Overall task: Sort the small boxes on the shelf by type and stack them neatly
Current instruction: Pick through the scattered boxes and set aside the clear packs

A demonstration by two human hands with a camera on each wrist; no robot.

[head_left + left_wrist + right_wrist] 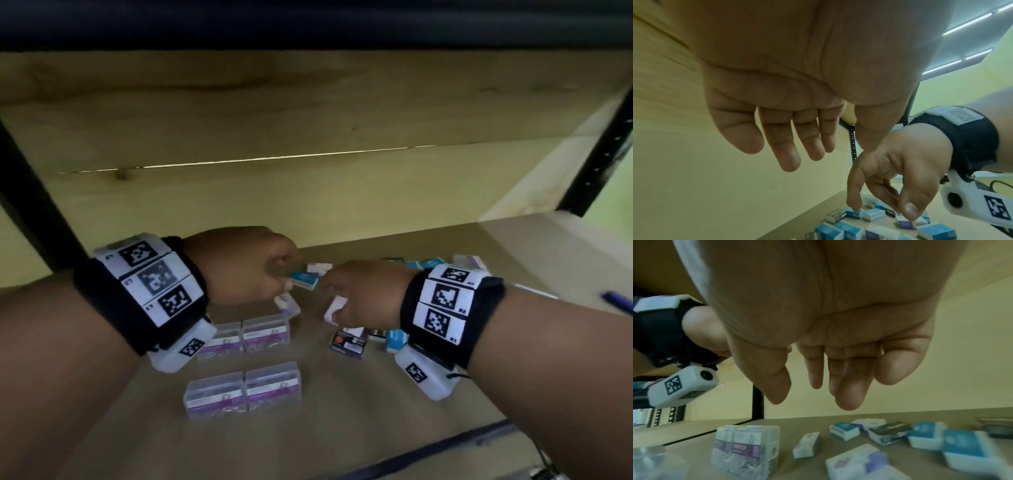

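Small boxes lie scattered on the shelf board (pixel 359 418). Clear boxes with purple labels (pixel 265 331) stand in two neat pairs at the front left. My left hand (pixel 287 274) hovers over a blue-and-white box (pixel 303 279) and a white-and-purple box (pixel 287 304); its fingers (pixel 789 155) hang straight and hold nothing. My right hand (pixel 337 303) points down over another white-and-purple box (pixel 333 310). In the left wrist view its thumb tip reaches a white-and-purple box (pixel 905 224). The right palm (pixel 838 331) is empty. A dark box (pixel 346 344) lies beside the right wrist.
More blue boxes (pixel 423 263) lie behind the right wrist and one (pixel 397 340) beneath it. A blue pen (pixel 618 302) rests at the far right. Black posts (pixel 37 209) frame the bay, and the wooden back panel (pixel 308 192) closes it close behind.
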